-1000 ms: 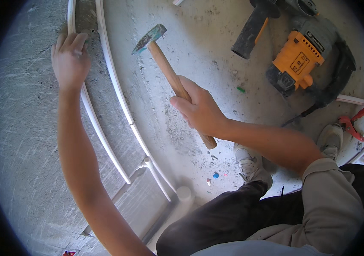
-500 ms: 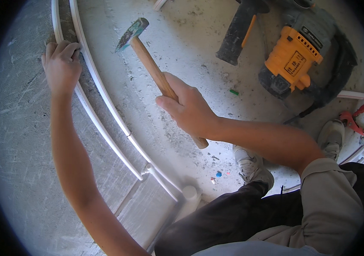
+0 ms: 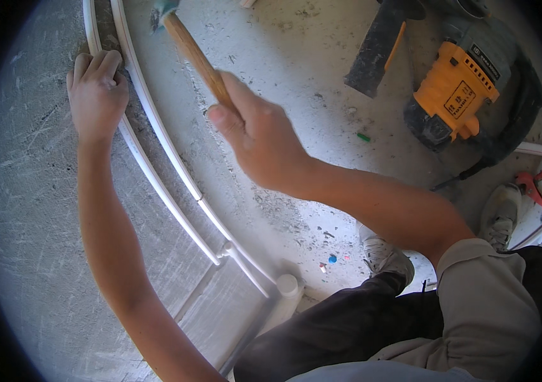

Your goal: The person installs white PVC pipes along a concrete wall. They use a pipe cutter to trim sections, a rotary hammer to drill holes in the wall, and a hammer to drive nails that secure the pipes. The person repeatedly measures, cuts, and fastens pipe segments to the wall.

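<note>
My left hand (image 3: 96,92) presses flat on a white plastic pipe (image 3: 147,172) that runs along a chase in the grey concrete wall. A second white pipe (image 3: 156,124) runs beside it on the right. My right hand (image 3: 258,137) grips the wooden handle of a hammer (image 3: 198,57). The hammer is raised, and its metal head is at the top edge of the picture, partly cut off. The hammer hangs above and to the right of my left hand, clear of the pipes.
An orange and black rotary hammer drill (image 3: 458,95) lies on the concrete floor at the upper right. Red-handled pliers (image 3: 535,188) lie at the far right. Small coloured plastic bits (image 3: 333,260) are scattered near my shoe (image 3: 382,254). A white pipe fitting (image 3: 287,286) sits low in the wall.
My right hand has lifted the hammer up and toward the camera, so its head is now at the top edge. My left hand stays on the pipe.
</note>
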Demonstrator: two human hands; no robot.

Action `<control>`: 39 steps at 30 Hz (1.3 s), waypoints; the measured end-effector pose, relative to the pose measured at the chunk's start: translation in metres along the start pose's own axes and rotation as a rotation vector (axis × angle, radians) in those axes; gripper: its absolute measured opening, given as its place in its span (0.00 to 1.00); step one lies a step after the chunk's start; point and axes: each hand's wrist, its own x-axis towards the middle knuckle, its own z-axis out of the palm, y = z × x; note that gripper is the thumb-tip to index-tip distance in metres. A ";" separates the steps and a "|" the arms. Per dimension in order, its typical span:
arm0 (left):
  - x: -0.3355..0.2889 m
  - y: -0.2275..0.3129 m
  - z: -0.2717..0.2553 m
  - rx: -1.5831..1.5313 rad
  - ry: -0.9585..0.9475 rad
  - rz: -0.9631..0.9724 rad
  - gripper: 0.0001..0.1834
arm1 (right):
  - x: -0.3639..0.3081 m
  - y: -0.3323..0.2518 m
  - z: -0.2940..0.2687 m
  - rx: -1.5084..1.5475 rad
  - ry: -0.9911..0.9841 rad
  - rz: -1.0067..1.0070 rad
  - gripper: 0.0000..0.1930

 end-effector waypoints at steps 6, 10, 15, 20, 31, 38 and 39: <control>0.003 -0.001 0.004 -0.053 0.075 -0.022 0.16 | 0.011 0.008 -0.021 0.136 0.047 0.165 0.15; 0.001 -0.001 0.005 -0.020 0.053 -0.017 0.16 | 0.012 0.014 -0.027 0.143 0.003 0.260 0.14; 0.002 -0.005 0.003 -0.162 0.118 -0.039 0.11 | -0.012 0.016 -0.020 0.027 -0.155 0.269 0.17; 0.003 -0.006 0.001 -0.219 0.090 -0.105 0.08 | -0.029 0.010 -0.010 -0.105 -0.282 0.232 0.19; 0.003 0.000 0.001 -0.078 0.067 -0.026 0.17 | -0.012 0.010 0.003 0.443 -0.225 0.292 0.28; 0.002 0.002 0.008 -0.051 0.039 -0.129 0.32 | 0.005 0.017 0.059 0.234 -0.149 0.087 0.30; 0.002 0.003 0.008 -0.058 0.058 -0.121 0.33 | 0.005 0.018 0.065 0.271 -0.127 0.043 0.30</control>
